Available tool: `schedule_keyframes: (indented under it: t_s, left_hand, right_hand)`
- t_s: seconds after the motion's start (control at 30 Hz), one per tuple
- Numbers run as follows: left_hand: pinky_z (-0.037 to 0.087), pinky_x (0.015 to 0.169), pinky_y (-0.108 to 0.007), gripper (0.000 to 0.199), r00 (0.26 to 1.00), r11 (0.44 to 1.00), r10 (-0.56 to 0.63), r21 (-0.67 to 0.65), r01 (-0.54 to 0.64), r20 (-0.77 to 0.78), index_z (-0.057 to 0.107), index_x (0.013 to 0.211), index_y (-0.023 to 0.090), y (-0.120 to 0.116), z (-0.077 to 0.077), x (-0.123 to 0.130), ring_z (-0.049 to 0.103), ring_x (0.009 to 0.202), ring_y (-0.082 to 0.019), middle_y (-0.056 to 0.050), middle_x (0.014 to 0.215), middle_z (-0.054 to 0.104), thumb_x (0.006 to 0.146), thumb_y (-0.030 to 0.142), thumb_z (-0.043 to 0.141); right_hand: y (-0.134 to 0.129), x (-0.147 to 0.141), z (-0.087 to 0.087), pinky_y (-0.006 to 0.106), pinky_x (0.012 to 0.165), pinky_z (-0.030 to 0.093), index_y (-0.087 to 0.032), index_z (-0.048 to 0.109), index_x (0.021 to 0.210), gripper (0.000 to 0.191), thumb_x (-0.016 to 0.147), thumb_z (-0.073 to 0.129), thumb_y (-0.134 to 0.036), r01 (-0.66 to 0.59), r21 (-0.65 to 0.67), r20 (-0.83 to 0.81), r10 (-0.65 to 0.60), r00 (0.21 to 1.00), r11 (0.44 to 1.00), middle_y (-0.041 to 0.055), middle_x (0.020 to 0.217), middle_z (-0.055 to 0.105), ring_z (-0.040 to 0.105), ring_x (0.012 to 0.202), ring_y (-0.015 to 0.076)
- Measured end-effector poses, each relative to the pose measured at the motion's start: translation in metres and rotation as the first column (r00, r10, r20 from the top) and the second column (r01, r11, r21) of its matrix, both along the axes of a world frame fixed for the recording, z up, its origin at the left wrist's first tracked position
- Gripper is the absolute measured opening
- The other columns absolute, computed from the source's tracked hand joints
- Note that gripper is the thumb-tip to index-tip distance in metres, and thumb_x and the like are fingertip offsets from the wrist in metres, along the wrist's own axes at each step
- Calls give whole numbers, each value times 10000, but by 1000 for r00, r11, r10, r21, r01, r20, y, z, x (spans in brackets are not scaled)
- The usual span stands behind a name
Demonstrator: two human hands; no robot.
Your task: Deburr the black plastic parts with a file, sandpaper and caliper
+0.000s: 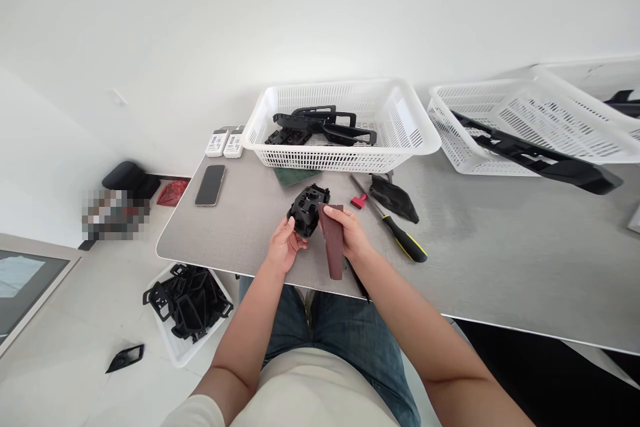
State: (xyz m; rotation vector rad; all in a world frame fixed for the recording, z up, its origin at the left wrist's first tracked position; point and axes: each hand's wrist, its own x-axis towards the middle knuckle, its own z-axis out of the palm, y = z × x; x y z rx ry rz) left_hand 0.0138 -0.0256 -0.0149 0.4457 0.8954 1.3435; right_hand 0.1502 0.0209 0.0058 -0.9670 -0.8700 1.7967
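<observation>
My left hand (285, 247) is closed on the near edge of a black moulded plastic part (309, 209), its thumb on the rim. The part is held tilted over the grey table. A strip of dark red sandpaper (334, 243) is gripped in my right hand (353, 233), with the thumb on its upper end. The sandpaper's top lies against or very close to the plastic part's right side; I cannot tell which. Right of my hands lies a screwdriver (400, 233) with a black and yellow handle, beside a small red piece (359, 201) and a black curved part (393, 197).
A white basket (345, 159) of black parts stands behind, over a green sheet (295, 177). More baskets (465, 147) with a long black trim (545, 160) are at right. A phone (210, 185) and two white boxes (225, 143) lie left. Below, a floor bin (175, 357) holds black parts.
</observation>
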Motion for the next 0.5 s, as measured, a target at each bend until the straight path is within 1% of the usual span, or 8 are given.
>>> schedule_keyframes:
  t_s: [0.1,0.17,0.23,0.33,0.4,0.5]
  left_hand:
    - [438,481,-208,434,997,997,-75,5,76,-11,589,878,179,-4,0,0,586,585,-110,-3,691,642,565,386,808]
    - [440,484,-205,384,996,997,-82,-12,81,-31,592,831,169,-5,0,0,583,584,-107,1,673,634,551,316,810]
    - [428,474,-202,339,999,999,-40,-36,38,-36,597,785,161,-5,0,1,565,560,-100,5,640,620,547,298,795]
    - [426,485,-215,328,999,998,34,-54,-36,-30,621,802,157,-3,0,5,571,577,-109,-5,671,638,569,335,768]
    - [431,504,-225,321,995,993,91,-69,-93,-34,630,803,156,-1,-1,8,579,590,-114,-13,705,655,591,362,754]
    - [424,531,-221,267,983,979,180,-90,-183,-40,625,719,149,2,-4,11,568,567,-101,-11,671,654,591,349,747]
  right_hand:
    - [-4,-2,3,279,453,423,-192,556,595,331,575,739,-467,-66,4,6,66,998,998,-1,504,583,514,443,134]
    - [-5,-2,3,284,466,429,-187,570,596,340,552,751,-471,-96,5,29,96,995,995,7,525,603,529,461,139]
    - [-5,-2,1,276,477,420,-177,585,595,348,537,759,-473,-102,29,86,99,991,994,6,545,610,523,478,131]
    - [-5,-3,-4,264,490,400,-167,594,586,350,556,743,-483,-129,127,208,101,973,983,-10,559,579,491,503,114]
    - [-7,-4,-5,256,486,381,-170,571,559,347,591,717,-483,-174,194,279,115,953,965,-27,547,530,458,507,105]
    - [-8,-7,-6,248,479,357,-177,527,529,347,638,674,-472,-238,260,344,141,928,936,-40,543,471,426,510,98]
